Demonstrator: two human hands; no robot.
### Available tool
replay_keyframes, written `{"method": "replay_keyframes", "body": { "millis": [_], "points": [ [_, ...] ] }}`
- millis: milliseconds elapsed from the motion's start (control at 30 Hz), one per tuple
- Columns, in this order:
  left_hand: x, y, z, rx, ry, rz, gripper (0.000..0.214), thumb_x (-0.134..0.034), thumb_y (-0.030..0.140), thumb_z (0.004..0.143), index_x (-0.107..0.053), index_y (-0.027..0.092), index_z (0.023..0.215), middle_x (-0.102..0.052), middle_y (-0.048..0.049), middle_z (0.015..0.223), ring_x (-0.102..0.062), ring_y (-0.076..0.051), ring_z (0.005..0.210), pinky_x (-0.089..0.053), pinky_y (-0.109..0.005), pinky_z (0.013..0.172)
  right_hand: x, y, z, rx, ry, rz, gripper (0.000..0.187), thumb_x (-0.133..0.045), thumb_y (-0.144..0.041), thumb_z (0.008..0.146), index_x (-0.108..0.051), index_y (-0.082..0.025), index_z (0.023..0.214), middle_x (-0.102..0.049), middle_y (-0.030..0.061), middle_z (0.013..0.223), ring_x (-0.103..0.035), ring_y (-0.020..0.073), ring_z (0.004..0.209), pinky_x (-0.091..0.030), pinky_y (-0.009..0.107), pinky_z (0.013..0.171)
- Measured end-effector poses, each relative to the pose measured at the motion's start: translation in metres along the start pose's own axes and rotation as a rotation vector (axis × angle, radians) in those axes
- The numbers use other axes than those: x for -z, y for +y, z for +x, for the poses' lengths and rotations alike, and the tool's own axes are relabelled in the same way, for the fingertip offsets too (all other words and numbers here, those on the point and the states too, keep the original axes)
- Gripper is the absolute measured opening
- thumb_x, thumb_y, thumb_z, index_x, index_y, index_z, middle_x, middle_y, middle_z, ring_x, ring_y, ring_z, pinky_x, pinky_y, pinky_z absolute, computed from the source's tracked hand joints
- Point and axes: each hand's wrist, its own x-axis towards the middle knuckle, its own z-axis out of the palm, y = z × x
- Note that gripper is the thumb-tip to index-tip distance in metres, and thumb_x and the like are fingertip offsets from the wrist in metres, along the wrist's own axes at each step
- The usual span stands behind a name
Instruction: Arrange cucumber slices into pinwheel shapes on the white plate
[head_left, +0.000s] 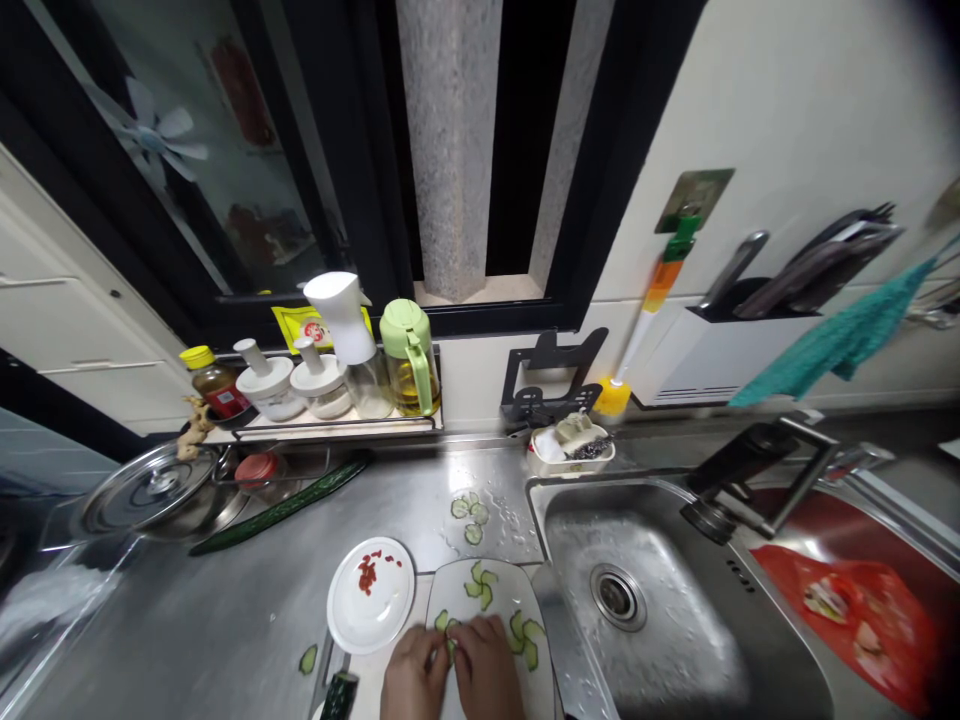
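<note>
Both hands are over a white squarish plate with cut cucumber on it. My left hand has its fingers drawn together at a cucumber slice on the plate's left side. Close beside it, my right hand pinches at the same small group of slices, and the fingertips partly hide them. Curved cucumber pieces form a pinwheel at the plate's far side, and more cucumber pieces lie to the right. A round white dish with small red bits stands to the left.
A cut cucumber and a loose slice lie at the lower left. Several slices rest on the wet counter behind. A whole cucumber lies near a lidded pot. The sink is at the right.
</note>
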Motion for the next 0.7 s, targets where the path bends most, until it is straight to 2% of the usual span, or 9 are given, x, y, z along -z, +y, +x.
{"method": "replay_keyframes", "body": {
  "millis": [500, 700],
  "points": [
    [0.0009, -0.0016, 0.0013, -0.025, -0.017, -0.066, 0.029, -0.046, 0.032, 0.089, -0.072, 0.021, 0.083, -0.071, -0.0067, 0.079, -0.069, -0.014, 0.074, -0.056, -0.022, 0.069, 0.0007, -0.0015, -0.0021, 0.025, -0.018, -0.014, 0.025, -0.044, -0.010, 0.082, -0.065, -0.021, 0.088, -0.062, 0.0052, 0.087, -0.051, 0.0229, 0.089, -0.035, 0.034, 0.081],
    [0.0009, -0.0038, 0.0000, -0.034, -0.025, -0.078, 0.029, -0.046, 0.031, 0.089, -0.072, 0.022, 0.082, -0.071, -0.0063, 0.077, -0.069, -0.013, 0.071, -0.056, -0.021, 0.066, -0.0016, -0.0009, -0.0012, 0.017, -0.024, -0.026, 0.025, -0.044, -0.009, 0.081, -0.065, -0.022, 0.088, -0.062, 0.0051, 0.087, -0.051, 0.0230, 0.090, -0.035, 0.034, 0.080]
  ]
}}
